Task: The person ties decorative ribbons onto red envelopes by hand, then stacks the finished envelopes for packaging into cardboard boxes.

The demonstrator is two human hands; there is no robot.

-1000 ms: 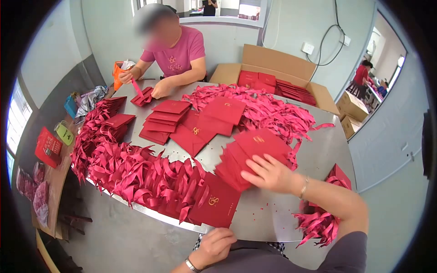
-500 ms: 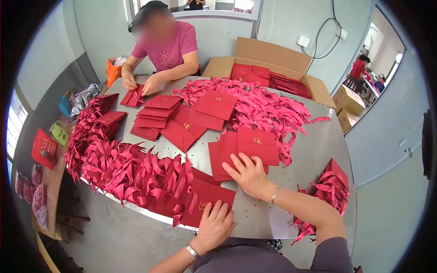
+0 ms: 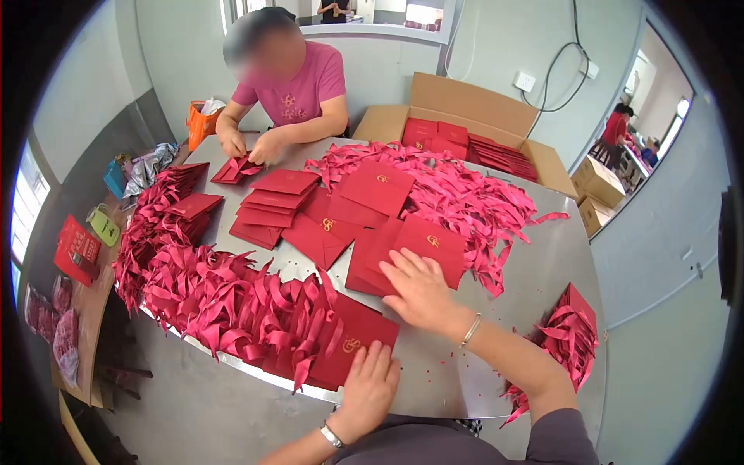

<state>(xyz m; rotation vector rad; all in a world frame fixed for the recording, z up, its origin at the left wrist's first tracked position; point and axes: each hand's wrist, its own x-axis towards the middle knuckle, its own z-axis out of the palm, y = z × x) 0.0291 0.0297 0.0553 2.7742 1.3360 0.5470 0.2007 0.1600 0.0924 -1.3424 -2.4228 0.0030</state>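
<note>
My left hand [image 3: 370, 391] lies with spread fingers on the lower right corner of a red envelope [image 3: 341, 341] with a gold emblem, at the end of a long overlapping row with pink ribbons [image 3: 232, 302]. Further right, my right hand [image 3: 422, 294] rests flat, fingers apart, on a small stack of red envelopes [image 3: 434, 246] whose top one shows a gold emblem. Neither hand has its fingers closed round anything. Beyond the stack is a heap of loose pink ribbons [image 3: 480, 201].
Across the metal table [image 3: 465, 372], a co-worker in a pink shirt [image 3: 298, 93] handles a red envelope [image 3: 235, 169]. More envelope stacks [image 3: 279, 198] lie mid-table. A cardboard box [image 3: 465, 108] of envelopes stands behind. A ribboned bundle [image 3: 570, 333] sits at the right edge.
The stack under my right hand has turned and shifted slightly left. My left hand stays on the row's end envelope. The co-worker's hands have moved a little on their envelope.
</note>
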